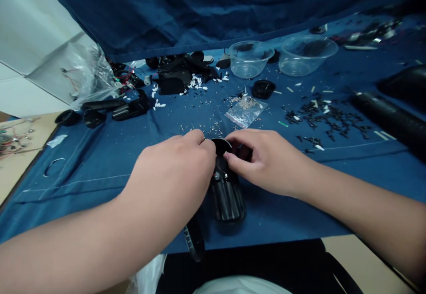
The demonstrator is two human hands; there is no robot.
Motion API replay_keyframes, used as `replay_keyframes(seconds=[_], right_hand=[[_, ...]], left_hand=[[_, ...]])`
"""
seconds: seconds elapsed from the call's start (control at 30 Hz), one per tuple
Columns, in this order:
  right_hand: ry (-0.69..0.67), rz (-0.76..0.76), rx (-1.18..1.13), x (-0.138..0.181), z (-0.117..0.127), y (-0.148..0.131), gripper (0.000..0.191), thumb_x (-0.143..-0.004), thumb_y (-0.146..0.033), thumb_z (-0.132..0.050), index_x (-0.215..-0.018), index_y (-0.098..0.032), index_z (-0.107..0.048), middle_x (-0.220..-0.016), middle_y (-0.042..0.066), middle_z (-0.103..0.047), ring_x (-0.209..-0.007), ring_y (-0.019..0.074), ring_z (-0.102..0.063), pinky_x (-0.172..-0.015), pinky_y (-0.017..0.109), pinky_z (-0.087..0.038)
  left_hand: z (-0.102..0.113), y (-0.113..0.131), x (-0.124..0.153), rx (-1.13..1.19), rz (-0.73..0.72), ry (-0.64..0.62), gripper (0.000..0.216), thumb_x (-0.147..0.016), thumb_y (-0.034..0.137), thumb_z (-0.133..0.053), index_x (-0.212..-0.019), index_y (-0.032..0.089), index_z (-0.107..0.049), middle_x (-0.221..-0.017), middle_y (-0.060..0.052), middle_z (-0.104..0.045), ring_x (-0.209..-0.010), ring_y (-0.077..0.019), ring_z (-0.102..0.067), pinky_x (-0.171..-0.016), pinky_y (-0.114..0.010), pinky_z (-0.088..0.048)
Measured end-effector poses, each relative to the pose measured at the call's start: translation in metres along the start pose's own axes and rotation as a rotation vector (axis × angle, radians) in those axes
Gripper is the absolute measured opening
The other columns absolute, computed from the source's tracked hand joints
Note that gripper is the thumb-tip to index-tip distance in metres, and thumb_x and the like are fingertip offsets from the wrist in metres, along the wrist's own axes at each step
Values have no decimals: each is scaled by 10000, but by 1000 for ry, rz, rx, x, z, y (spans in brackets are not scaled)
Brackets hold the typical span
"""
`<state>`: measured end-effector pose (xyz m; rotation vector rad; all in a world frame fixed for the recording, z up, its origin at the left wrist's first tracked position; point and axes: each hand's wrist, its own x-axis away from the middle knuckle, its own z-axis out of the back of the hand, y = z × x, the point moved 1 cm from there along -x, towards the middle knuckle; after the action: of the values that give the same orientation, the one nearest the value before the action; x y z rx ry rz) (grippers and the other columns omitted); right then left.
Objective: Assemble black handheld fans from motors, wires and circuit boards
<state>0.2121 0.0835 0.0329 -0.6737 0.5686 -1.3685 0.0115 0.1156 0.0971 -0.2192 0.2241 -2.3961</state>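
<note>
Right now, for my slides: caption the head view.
Left hand and right hand hold a black ribbed housing on blue cloth.

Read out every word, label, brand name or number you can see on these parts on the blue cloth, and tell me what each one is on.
No readable text in view.
The black ribbed housing between the left hand and the right hand shows no legible marking.
The clear plastic bag of small metal parts shows no print that can be read.
Any marks on the small scattered parts are too small or blurred to read.
</note>
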Motion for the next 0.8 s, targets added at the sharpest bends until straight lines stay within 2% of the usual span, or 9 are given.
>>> replay_keyframes(seconds=[0.17, 0.3, 0.6, 0.8], right_hand=[[7, -14, 23, -1, -2, 2, 220, -1003, -366, -664, -1103, -225, -801, -976, 11, -766, -841, 157, -645, -717, 298, -405], [3, -11, 39, 0, -2, 3, 215, -1011, -357, -654, -1098, -220, -796, -945, 14, -759, -832, 159, -637, -709, 297, -390], [-27, -2, 39, 1, -1, 1, 364, -999, -368, -664, -1332, -255, -757, -990, 14, -778, -839, 174, -665, -689, 297, -387], [-37, -59, -11, 3, -3, 2, 507, -973, -360, -680, -1472, -268, -686, -1067, 2, -804, -851, 179, -706, -668, 295, -395]], left_hand=[[-3, -5, -6, 36, 14, -59, 258, -1120, 184, -487, -1000, 214, -714, -936, -44, -686, -713, -209, -645, -590, -330, -253], [-4, -5, -11, 39, 9, -60, 264, -1102, 172, -493, -985, 211, -726, -936, -42, -692, -705, -215, -655, -584, -331, -251], [-1, -3, -11, 58, 15, -80, 295, -1129, 181, -476, -1028, 205, -752, -962, -37, -704, -718, -205, -671, -578, -332, -302], [-2, -5, -11, 54, -55, -28, 270, -1145, 183, -503, -993, 199, -726, -970, -36, -658, -823, -211, -662, -657, -337, -356]])
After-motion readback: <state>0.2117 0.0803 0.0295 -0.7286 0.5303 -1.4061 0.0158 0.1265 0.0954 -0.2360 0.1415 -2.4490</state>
